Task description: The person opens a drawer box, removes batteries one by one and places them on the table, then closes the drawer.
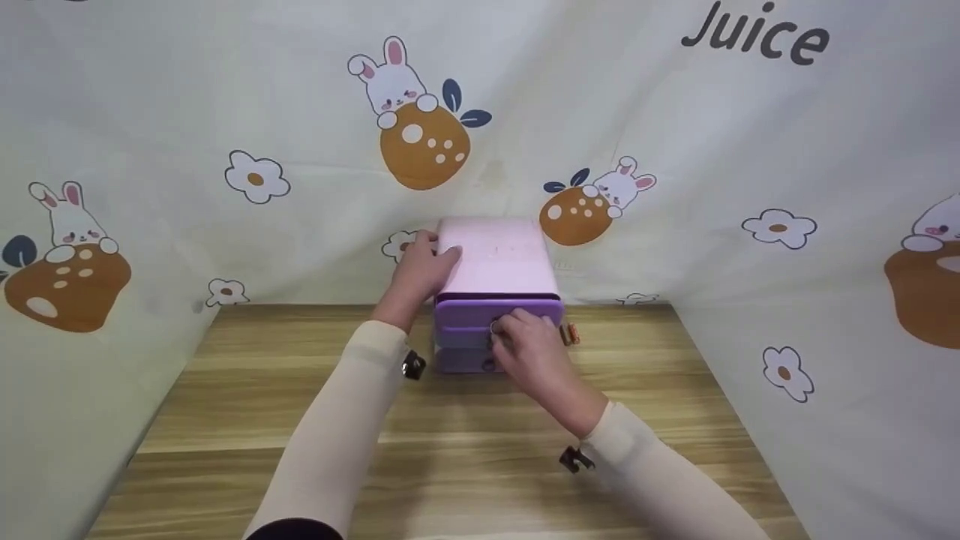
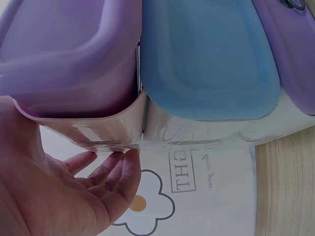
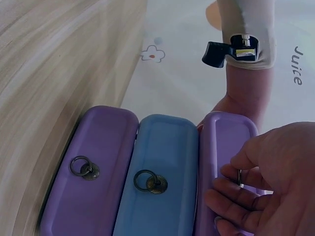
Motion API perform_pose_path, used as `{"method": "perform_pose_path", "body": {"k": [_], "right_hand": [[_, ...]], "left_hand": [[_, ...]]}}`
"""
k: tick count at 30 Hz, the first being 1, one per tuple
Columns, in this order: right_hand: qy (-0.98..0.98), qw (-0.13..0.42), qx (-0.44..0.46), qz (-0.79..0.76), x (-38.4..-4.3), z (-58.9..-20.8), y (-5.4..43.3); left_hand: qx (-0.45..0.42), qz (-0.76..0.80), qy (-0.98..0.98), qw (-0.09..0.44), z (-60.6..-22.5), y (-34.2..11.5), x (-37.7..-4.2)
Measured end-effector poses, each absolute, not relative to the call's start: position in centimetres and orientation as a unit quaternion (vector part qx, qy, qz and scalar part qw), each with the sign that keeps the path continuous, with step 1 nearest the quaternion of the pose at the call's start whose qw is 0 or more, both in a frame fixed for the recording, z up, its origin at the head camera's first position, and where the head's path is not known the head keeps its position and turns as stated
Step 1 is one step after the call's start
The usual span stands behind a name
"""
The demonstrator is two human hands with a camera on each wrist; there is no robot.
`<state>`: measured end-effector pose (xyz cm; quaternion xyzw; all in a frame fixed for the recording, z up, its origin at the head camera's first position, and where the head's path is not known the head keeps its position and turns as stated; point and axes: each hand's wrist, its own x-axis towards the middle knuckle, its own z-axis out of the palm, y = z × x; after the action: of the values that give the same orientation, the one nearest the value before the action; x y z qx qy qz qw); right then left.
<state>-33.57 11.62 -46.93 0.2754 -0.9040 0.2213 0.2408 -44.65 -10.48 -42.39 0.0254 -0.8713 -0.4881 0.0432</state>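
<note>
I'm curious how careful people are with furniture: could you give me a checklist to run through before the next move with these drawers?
1. Right hand on the ring pull of the top drawer: ok, pinching it.
2. Left hand against the cabinet: ok, touching it.
3. Top drawer fully closed: not ok, slightly out.
4. Blue middle drawer and purple bottom drawer closed: ok.
5. Top drawer empty: cannot tell, inside hidden.

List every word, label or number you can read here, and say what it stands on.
"Juice": on the patterned cloth.
"H" and "T": in the boxed sideways lettering on the cloth; the rest is unclear.
Small script beside that box: too blurred to read.
Drawer fronts: no lettering visible.
</note>
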Motion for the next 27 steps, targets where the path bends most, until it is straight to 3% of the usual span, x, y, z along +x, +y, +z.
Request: {"method": "perform_pose_path", "body": {"k": [11, 27], "right_hand": [[-0.913, 0.226, 0.263, 0.214, -34.0, -46.9, 11.4], [-0.897, 0.261, 0.279, 0.221, -34.8, -47.3, 11.4]], "left_hand": [[0.026, -0.488, -0.872, 0.038, -42.2, -10.5, -44.5], [0.025, -0.491, -0.87, 0.044, -42.3, -10.5, -44.5]]}}
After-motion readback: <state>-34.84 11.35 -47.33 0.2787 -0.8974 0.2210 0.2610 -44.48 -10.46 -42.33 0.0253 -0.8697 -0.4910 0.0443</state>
